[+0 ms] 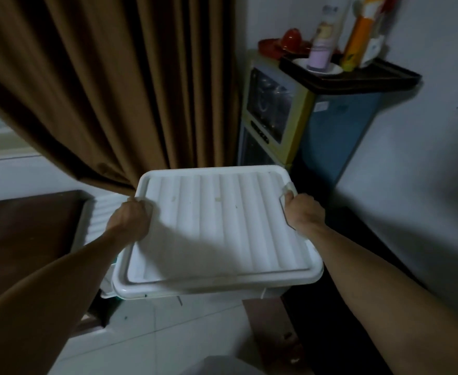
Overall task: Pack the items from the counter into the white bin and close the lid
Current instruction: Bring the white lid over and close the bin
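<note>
Fingers [141, 205] of the left hand [129, 220] and right hand [302, 209] gripped the white lid [217, 226] by its sides mid-frame over the white bin [95, 226]; it might have sat crooked if one side dropped first.

A dark tray [379, 77] atop the blue cabinet [338, 136] carries a white saucer [336, 69] holding a lilac-based bottle [320, 54], with an orange bottle [355, 47] beside it.

The lid [217, 226] is white, ribbed with straight parallel ridges. Behind the lid hangs a plain brown curtain [114, 77]. Right of the lid stands a blue cabinet [338, 136] with a yellow-green front, topped by a black tray [371, 78], a lilac cup [318, 59] and an orange bottle [357, 41]. Left of the lid, the table [27, 234] is dark brown.
</note>
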Demonstrator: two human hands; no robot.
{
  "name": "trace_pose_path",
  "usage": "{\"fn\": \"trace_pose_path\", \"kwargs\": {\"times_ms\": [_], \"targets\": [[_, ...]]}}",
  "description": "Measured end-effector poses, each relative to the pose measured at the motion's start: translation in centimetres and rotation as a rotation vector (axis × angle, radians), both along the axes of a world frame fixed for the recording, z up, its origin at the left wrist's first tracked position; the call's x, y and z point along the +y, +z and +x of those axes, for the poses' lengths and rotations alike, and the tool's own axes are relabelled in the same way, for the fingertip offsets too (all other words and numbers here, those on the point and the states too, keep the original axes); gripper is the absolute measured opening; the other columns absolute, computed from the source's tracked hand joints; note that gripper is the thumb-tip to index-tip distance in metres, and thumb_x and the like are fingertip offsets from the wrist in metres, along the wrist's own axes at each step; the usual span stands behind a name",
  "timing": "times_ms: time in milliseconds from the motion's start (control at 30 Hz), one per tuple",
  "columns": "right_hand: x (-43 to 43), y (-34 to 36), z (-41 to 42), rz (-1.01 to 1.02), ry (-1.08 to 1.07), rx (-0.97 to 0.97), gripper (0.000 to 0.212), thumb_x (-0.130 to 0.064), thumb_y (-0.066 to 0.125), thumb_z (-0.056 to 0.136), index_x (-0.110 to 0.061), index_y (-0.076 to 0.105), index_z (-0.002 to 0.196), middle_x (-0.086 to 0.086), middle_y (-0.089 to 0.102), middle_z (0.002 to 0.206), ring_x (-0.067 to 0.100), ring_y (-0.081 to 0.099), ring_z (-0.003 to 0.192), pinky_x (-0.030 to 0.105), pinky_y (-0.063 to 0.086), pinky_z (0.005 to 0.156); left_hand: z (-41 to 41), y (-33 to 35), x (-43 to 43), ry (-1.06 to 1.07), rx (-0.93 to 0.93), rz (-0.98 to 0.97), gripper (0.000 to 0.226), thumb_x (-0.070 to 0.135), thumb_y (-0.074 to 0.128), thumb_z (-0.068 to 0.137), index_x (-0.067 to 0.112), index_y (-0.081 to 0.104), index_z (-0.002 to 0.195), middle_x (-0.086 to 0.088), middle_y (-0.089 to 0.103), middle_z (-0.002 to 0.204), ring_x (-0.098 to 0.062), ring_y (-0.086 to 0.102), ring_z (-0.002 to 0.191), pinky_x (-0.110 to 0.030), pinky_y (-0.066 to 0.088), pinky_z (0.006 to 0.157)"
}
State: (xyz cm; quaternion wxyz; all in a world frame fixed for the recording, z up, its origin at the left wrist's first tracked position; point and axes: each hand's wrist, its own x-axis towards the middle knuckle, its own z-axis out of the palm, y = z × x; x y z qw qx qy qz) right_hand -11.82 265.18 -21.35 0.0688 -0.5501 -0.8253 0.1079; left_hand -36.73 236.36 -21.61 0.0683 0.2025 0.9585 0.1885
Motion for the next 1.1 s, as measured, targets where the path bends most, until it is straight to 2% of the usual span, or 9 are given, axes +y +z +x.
{"fn": "trace_pose_path", "kwargs": {"times_ms": [67, 167, 267, 333, 467, 567, 733, 900, 1100], "targets": [[-1.8, 0.1, -2.5, 0.011, 0.033, -0.015, 0.067, -0.055, 0.020, 0.099, -0.005, 0.063, 0.108, 0.015, 0.066, 0.105, 0.033, 0.064, 0.094, 0.037, 0.050, 0.075, -1.9, -0.8, -2.5, 0.049, -0.045, 0.075, 0.032, 0.015, 0.035, 0.100, -0.008, 0.057, 0.106, -0.028, 0.060, 0.098, -0.044, 0.062, 0.088, -0.046, 0.054, 0.077], [-5.2, -0.2, -7.5, 0.031, 0.096, -0.038, 0.067, -0.052, 0.018, 0.100, -0.005, 0.064, 0.109, 0.016, 0.066, 0.108, 0.034, 0.064, 0.098, 0.039, 0.050, 0.080, -5.5, -0.7, -7.4, 0.133, -0.167, 0.160, 0.016, 0.003, 0.053, 0.092, -0.012, 0.061, 0.095, -0.027, 0.056, 0.078, -0.045, 0.064, 0.071, -0.045, 0.057, 0.060], [-7.8, -0.7, -11.4, 0.042, 0.160, -0.056, 0.070, -0.053, 0.017, 0.099, -0.003, 0.065, 0.109, 0.018, 0.066, 0.109, 0.034, 0.064, 0.098, 0.039, 0.050, 0.080, -6.6, 0.0, -11.1, 0.195, -0.031, 0.158, 0.037, 0.022, 0.035, 0.103, -0.006, 0.053, 0.117, -0.027, 0.060, 0.109, -0.046, 0.059, 0.105, -0.048, 0.047, 0.088], [-9.9, -1.2, -14.6, 0.043, 0.209, -0.062, 0.071, -0.054, 0.016, 0.099, -0.003, 0.064, 0.108, 0.019, 0.066, 0.109, 0.034, 0.063, 0.096, 0.037, 0.046, 0.075, -8.3, -0.7, -14.5, 0.188, -0.012, 0.112, 0.041, 0.027, 0.027, 0.104, -0.005, 0.048, 0.118, -0.030, 0.057, 0.121, -0.047, 0.056, 0.112, -0.048, 0.043, 0.095], [-13.9, -1.5, -20.0, 0.043, 0.279, -0.066, 0.066, -0.052, 0.021, 0.100, -0.002, 0.063, 0.109, 0.020, 0.065, 0.110, 0.036, 0.063, 0.098, 0.037, 0.045, 0.074, -10.4, -1.9, -20.6, 0.262, -0.001, 0.089, 0.038, 0.030, 0.026, 0.104, -0.001, 0.048, 0.105, -0.029, 0.059, 0.115, -0.047, 0.058, 0.107, -0.048, 0.044, 0.092], [-17.3, -1.9, -23.9, 0.023, 0.339, -0.075, 0.065, -0.050, 0.022, 0.100, 0.000, 0.062, 0.112, 0.020, 0.064, 0.114, 0.038, 0.062, 0.103, 0.040, 0.048, 0.082, -11.5, -2.3, -24.7, 0.331, -0.010, 0.060, 0.038, 0.030, 0.026, 0.104, -0.001, 0.050, 0.106, -0.028, 0.059, 0.115, -0.047, 0.057, 0.108, -0.047, 0.043, 0.092], [-21.4, -3.6, -28.4, -0.019, 0.427, -0.052, 0.067, -0.052, 0.020, 0.099, 0.000, 0.062, 0.110, 0.021, 0.064, 0.112, 0.038, 0.062, 0.102, 0.041, 0.048, 0.084, -12.9, -3.4, -30.1, 0.400, 0.043, 0.027, 0.036, 0.029, 0.028, 0.104, -0.001, 0.048, 0.105, -0.027, 0.061, 0.108, -0.047, 0.060, 0.101, -0.049, 0.044, 0.086], [-25.3, -4.0, -33.3, -0.036, 0.573, -0.076, 0.068, -0.048, 0.020, 0.101, 0.001, 0.066, 0.107, 0.022, 0.066, 0.110, 0.039, 0.062, 0.102, 0.044, 0.051, 0.087, -13.4, -4.3, -34.7, 0.521, 0.040, 0.001, 0.037, 0.028, 0.029, 0.103, -0.002, 0.051, 0.106, -0.027, 0.061, 0.107, -0.044, 0.060, 0.100, -0.050, 0.047, 0.089], [-28.9, -5.5, -38.6, -0.071, 0.652, -0.111, 0.064, -0.047, 0.022, 0.101, 0.002, 0.061, 0.115, 0.022, 0.063, 0.116, 0.039, 0.060, 0.107, 0.041, 0.047, 0.088, -15.4, -5.3, -38.7, 0.679, -0.008, 0.001, 0.041, 0.039, 0.032, 0.099, 0.005, 0.055, 0.104, -0.022, 0.063, 0.105, -0.041, 0.063, 0.091, -0.045, 0.053, 0.083]]}}
